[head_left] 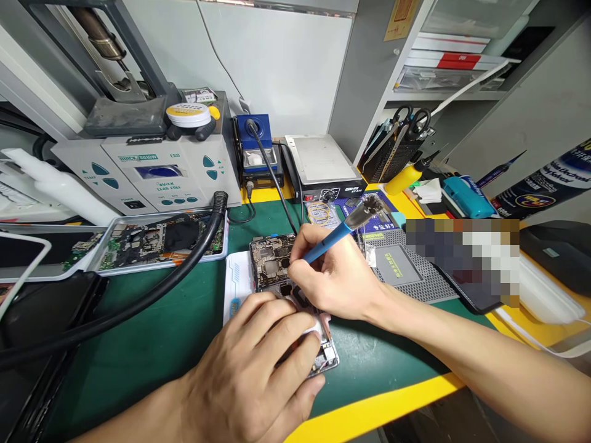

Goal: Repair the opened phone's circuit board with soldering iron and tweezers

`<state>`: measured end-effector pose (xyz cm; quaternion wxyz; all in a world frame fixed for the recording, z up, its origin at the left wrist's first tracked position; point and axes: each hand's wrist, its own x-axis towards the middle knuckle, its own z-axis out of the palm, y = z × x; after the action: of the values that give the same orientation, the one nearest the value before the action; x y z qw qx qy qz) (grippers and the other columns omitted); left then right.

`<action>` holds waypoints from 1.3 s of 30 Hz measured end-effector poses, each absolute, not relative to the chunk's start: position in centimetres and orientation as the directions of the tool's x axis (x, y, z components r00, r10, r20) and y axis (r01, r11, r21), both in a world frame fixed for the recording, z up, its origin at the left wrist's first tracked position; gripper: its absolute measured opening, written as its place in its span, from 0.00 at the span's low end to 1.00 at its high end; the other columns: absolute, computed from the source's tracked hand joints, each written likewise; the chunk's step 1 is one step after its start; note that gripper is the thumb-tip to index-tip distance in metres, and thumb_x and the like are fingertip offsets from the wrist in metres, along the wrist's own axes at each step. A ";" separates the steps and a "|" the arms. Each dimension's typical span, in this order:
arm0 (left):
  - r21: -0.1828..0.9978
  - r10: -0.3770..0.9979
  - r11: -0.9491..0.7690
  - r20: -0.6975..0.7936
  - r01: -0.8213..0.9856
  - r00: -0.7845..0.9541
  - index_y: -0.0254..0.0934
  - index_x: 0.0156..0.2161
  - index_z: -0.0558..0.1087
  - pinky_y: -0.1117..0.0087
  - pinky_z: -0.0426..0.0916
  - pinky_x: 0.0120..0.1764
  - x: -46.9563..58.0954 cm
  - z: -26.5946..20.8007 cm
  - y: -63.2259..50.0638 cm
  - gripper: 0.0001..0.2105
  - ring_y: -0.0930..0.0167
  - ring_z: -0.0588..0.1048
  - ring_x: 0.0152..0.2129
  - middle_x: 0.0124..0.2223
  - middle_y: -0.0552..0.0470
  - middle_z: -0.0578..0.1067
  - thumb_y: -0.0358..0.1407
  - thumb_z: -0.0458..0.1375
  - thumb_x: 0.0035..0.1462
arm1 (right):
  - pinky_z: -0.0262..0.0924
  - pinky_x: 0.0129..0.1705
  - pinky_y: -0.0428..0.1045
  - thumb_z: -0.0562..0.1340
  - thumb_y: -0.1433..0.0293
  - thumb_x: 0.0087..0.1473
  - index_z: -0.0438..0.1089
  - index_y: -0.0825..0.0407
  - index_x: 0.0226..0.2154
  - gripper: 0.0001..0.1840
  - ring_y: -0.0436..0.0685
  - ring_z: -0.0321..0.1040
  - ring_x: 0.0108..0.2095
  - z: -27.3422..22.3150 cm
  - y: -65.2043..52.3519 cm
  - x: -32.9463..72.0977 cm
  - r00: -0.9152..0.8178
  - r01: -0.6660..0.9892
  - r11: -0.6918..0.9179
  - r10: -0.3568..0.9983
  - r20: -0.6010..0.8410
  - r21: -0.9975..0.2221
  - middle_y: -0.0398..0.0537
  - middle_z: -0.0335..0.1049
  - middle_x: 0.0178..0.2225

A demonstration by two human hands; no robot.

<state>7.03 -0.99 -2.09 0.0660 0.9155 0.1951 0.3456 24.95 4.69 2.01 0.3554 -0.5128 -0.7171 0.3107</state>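
Note:
An opened phone (273, 251) with its circuit board exposed lies in front of me, partly on a white pad (234, 283). My left hand (253, 363) covers its lower half, fingers bent across it and thumb at the near edge. In my right hand (339, 277) a blue-handled brush (327, 243) is pinched like a pen. Its metal collar and dark bristles point up and to the right. The lower end, near the board, is hidden by my fingers, so I cannot tell whether it touches.
Behind stand a hot air station (161, 160), a soldering iron stand (256, 147) and a heating plate (323, 160). A thick black hose (175, 277) crosses the left side. A tray of boards (161, 240) sits there too. To the right are a grey mat (434, 280) and a phone (471, 289).

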 end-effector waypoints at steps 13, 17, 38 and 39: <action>0.262 0.410 -0.912 0.602 0.316 0.685 0.27 0.46 0.77 0.50 0.66 0.51 7.0 -2.1 -1.1 0.11 0.59 0.72 0.43 0.45 0.42 0.78 0.29 0.62 0.59 | 0.53 0.24 0.47 0.58 0.71 0.46 0.64 0.50 0.24 0.03 0.50 0.60 0.22 2.0 4.7 24.9 -0.216 0.509 0.277 0.958 0.190 -0.815 0.39 0.65 0.21; 0.258 0.409 -0.913 0.597 0.317 0.690 0.27 0.47 0.76 0.50 0.67 0.50 7.0 -2.1 -1.0 0.11 0.58 0.72 0.43 0.46 0.42 0.78 0.29 0.62 0.59 | 0.52 0.23 0.47 0.58 0.71 0.46 0.64 0.50 0.23 0.03 0.49 0.58 0.21 2.0 4.6 24.9 -0.223 0.513 0.275 0.957 0.184 -0.813 0.39 0.64 0.19; 0.254 0.406 -0.914 0.610 0.318 0.680 0.28 0.45 0.76 0.51 0.68 0.48 7.1 -1.9 -1.0 0.10 0.59 0.73 0.42 0.45 0.42 0.79 0.29 0.61 0.59 | 0.52 0.24 0.47 0.58 0.71 0.46 0.66 0.51 0.24 0.02 0.49 0.60 0.22 2.1 4.6 25.0 -0.253 0.503 0.286 0.951 0.178 -0.816 0.39 0.66 0.20; 0.254 0.406 -0.913 0.609 0.318 0.681 0.28 0.46 0.76 0.52 0.68 0.48 7.1 -1.9 -1.0 0.10 0.59 0.73 0.42 0.45 0.42 0.79 0.29 0.61 0.59 | 0.52 0.24 0.47 0.58 0.71 0.47 0.66 0.51 0.24 0.02 0.49 0.60 0.22 2.1 4.6 25.1 -0.260 0.502 0.292 0.949 0.181 -0.814 0.39 0.66 0.20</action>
<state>7.10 -1.03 -1.91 0.0639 0.9146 0.1980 0.3468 25.06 4.60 2.11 0.3466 -0.5001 -0.7253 0.3221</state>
